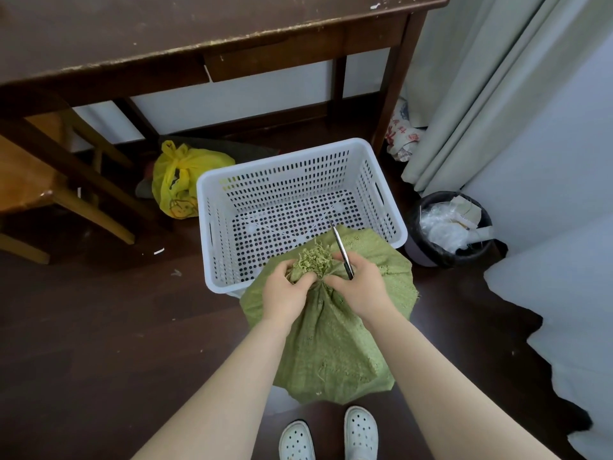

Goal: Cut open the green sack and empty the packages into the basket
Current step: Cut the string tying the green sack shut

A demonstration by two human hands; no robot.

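Note:
A green woven sack [331, 340] stands on the dark floor in front of me, its frayed neck [313, 260] bunched and tied at the top. My left hand [285, 290] grips the neck on its left side. My right hand [358, 287] holds scissors [341, 250] against the right of the neck, blades pointing up and away over the basket. The white perforated plastic basket [381, 180] sits just beyond the sack and shows nothing inside. The sack's top edge overlaps the basket's near right corner.
A dark wooden table [199, 38] stands behind the basket. A yellow plastic bag [179, 180] lies at its left, a wooden chair [30, 180] further left. A black bin [447, 227] with rubbish stands at the right by a curtain [481, 94]. My white shoes [331, 436] are below.

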